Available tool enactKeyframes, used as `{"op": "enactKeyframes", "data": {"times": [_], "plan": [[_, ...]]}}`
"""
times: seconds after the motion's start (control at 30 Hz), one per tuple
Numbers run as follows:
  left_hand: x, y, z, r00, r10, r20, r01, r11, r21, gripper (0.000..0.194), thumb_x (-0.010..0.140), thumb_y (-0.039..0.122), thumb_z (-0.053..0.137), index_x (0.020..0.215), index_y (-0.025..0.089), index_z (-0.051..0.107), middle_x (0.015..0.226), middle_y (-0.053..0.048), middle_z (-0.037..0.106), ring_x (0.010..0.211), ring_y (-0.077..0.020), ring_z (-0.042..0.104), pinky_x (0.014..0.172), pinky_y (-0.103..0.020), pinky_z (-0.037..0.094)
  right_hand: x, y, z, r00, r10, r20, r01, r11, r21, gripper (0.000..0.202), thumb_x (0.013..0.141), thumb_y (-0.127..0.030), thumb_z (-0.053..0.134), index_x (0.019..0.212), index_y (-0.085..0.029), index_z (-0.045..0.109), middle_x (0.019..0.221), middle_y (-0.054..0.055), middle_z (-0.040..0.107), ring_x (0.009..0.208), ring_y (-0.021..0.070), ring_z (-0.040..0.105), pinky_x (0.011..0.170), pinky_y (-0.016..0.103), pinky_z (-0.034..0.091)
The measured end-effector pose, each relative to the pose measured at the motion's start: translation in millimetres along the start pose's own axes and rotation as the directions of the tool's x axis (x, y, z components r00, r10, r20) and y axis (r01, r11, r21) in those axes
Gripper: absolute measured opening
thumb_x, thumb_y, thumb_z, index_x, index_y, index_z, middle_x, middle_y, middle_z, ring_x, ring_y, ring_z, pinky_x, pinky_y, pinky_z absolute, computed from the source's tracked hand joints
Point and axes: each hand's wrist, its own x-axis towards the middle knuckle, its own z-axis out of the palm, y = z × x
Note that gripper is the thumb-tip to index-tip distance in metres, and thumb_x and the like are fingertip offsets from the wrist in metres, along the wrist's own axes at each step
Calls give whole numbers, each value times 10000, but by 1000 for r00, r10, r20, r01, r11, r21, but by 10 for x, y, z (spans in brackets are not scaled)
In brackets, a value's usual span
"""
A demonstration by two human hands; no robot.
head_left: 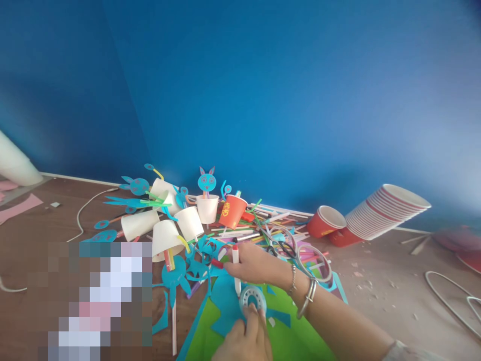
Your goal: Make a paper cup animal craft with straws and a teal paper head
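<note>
Tape (pixel 253 299) sits low in the middle of our view, a small clear roll lying on blue paper (pixel 225 306). Our left hand (pixel 244 341) comes up from 6 o'clock, and its fingertips (pixel 251 312) press down on the near edge of the roll. We cannot tell if those fingers are closed around it or only resting on top.

Our right hand (pixel 255 263) lies at 12 o'clock from the tape, reaching in from the right side. It wears bracelets (pixel 306 296) on the wrist. Its fingers are pinched around a white marker (pixel 236 265) with a red cap. The marker points down, and its low end comes just beside the roll.

Under the blue paper we see green paper (pixel 293 341). At 1 o'clock from the tape lie scissors (pixel 291 248), touching our right wrist. Behind them is a big heap of straws (pixel 248 228).

At 11 o'clock stand white cups (pixel 188 223) with blue paper bunnies (pixel 206 181) stuck on straws, and one orange cup (pixel 233 210). Far off at 2 o'clock a stack of red cups (pixel 383 210) lies tipped on its side against the blue wall (pixel 263 90), with one loose red cup beside it.
</note>
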Motion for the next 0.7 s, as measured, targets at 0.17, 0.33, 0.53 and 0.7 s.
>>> {"op": "enactKeyframes", "data": {"times": [0.17,0.33,0.53,0.7], "plan": [[-7,9,10,1000,-16,-10,16,1000,-11,284,866,154,572,1123,80,667,958,-149,740,848,-211,619,587,-288,379,0,75,-6,999,17,-31,-14,996,86,335,757,-169,558,489,-194,358,443,-75,385,430,78,329,435,220,246],[-13,10,9,1000,-22,-10,22,999,-24,304,861,149,578,1145,70,652,964,-156,738,847,-211,623,609,-290,400,-35,114,-34,998,48,-48,-42,992,119,320,760,-143,540,488,-195,380,435,-67,458,428,82,383,448,211,293],[-1,-15,-3,999,-29,-31,28,998,-53,256,859,132,582,1090,65,671,917,-145,741,835,-210,618,598,-288,388,-106,173,-64,993,78,-83,-70,993,96,322,798,-171,514,501,-200,392,412,-63,451,405,83,375,432,215,277],[2,-13,26,996,-47,-74,44,998,-39,240,848,155,599,1060,78,681,887,-124,743,821,-201,620,585,-281,383,-192,244,-69,983,113,-145,-100,991,92,295,788,-164,503,529,-205,367,433,-69,442,425,80,377,449,215,281]]}}
